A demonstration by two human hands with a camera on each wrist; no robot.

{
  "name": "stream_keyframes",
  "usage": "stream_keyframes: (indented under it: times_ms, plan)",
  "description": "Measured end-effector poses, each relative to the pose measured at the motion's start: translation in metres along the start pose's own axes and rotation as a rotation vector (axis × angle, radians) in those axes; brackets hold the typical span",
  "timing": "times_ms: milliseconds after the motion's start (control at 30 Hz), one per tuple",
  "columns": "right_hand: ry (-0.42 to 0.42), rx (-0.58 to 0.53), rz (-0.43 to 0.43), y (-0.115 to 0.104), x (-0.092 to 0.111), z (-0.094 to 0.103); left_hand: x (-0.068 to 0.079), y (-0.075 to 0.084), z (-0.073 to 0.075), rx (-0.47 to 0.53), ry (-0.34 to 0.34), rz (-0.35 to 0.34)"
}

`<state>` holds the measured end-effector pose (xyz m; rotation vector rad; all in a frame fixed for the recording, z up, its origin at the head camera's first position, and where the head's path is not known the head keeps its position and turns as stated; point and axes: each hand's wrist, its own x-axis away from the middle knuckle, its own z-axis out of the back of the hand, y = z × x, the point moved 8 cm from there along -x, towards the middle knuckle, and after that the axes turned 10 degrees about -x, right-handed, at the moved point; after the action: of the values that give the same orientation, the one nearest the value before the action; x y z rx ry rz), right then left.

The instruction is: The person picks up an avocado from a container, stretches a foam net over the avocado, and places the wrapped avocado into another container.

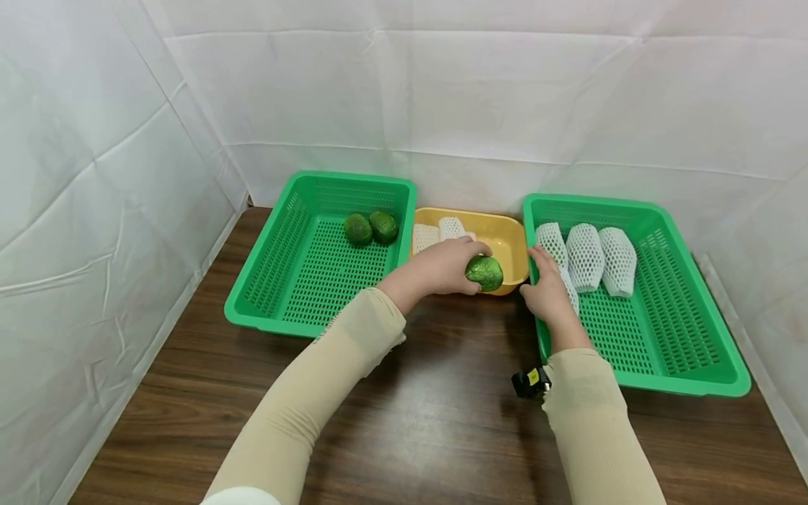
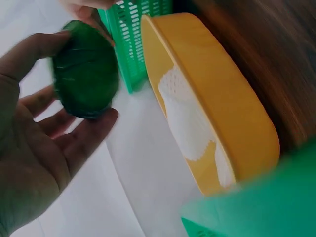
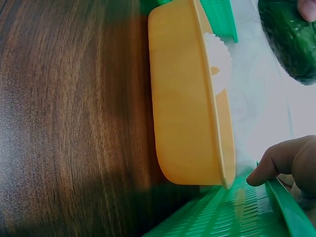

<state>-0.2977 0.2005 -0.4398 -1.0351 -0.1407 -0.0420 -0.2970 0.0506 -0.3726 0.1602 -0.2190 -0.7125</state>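
My left hand grips a dark green avocado between thumb and fingers, above the front rim of the yellow bin. The left wrist view shows the same avocado at the fingertips, with the palm behind it. At the left rim of the right green basket is my right hand, its fingers loosely spread and the thumb apart. White foam net sleeves, filled out and rounded, lie in that basket; one lies partly hidden beside the right hand.
The left green basket holds two avocados near its right wall. Several white foam nets lie in the yellow bin, between the two baskets. A small black device sits at the right wrist. White cloth hangs behind the brown table.
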Motion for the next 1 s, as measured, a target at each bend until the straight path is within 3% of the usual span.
stream_keyframes:
  times_ms: [200,633,1000]
  plan:
    - [-0.001,-0.008,-0.008,0.000,0.000,0.001,0.002,0.012,-0.018,-0.075,-0.062,0.026]
    - [-0.004,-0.014,-0.014,-0.002,0.002,0.003,0.003,0.013,-0.052,-0.032,-0.093,0.098]
    - [0.002,-0.036,-0.011,0.002,-0.001,0.001,0.005,-0.002,-0.079,0.088,-0.005,0.155]
